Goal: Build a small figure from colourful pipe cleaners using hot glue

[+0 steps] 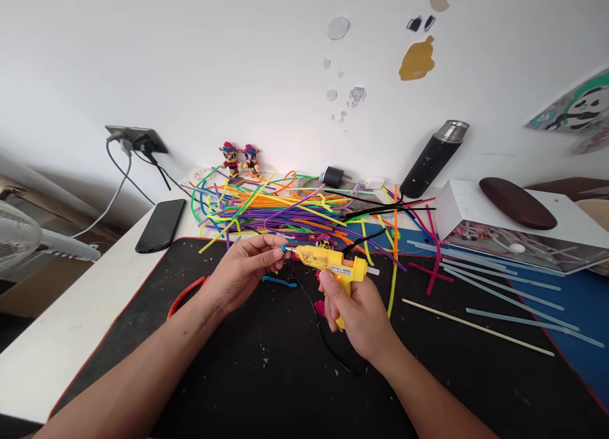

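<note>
My right hand [359, 306] is wrapped round the grip of a yellow hot glue gun [323, 261], whose nozzle points left. A glue stick pokes out of its rear end. Between the thumb and fingers of my left hand [242, 268] is a small blue curled piece [284, 248], right at the nozzle tip; whether they touch I cannot tell. Under my hands, a blue pipe cleaner piece [280, 281] lies on the black mat [247, 375]. Magenta material [320, 307] shows partly hidden behind my right hand.
A heap of colourful pipe cleaners [285, 204] spreads along the wall. Two small figures [229, 159] stand behind it. Clear glue sticks [514, 293] and a wooden stick [476, 326] lie at right, near a black thermos [432, 160] and white box [523, 217]. A phone [160, 225] lies left.
</note>
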The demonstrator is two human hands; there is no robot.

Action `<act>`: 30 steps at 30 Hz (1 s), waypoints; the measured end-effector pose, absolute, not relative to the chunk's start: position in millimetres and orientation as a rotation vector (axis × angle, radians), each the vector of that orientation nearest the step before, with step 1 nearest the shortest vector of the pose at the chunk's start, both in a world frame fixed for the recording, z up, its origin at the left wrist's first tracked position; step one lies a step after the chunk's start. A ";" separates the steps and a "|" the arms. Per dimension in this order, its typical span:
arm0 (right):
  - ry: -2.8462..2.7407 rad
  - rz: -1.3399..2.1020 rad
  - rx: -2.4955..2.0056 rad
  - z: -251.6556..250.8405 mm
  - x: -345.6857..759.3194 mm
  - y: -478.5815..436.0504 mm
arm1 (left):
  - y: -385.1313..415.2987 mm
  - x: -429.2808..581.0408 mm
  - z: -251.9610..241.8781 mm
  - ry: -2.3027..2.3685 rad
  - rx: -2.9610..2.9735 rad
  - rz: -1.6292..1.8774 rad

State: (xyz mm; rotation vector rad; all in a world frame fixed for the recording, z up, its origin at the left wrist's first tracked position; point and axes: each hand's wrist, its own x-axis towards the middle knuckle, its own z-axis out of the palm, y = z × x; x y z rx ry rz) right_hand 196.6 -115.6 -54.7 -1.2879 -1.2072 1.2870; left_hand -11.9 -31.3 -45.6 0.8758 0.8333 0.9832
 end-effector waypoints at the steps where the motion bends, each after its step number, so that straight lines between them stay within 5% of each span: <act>1: -1.211 1.287 -1.289 -54.8 196.5 -115.8 | -31.2 -12.0 -45.9 0.834 0.875 0.982; 30: -1.213 1.277 -1.348 -50.4 196.0 -116.9 | -31.5 -12.5 -47.9 0.862 0.908 0.972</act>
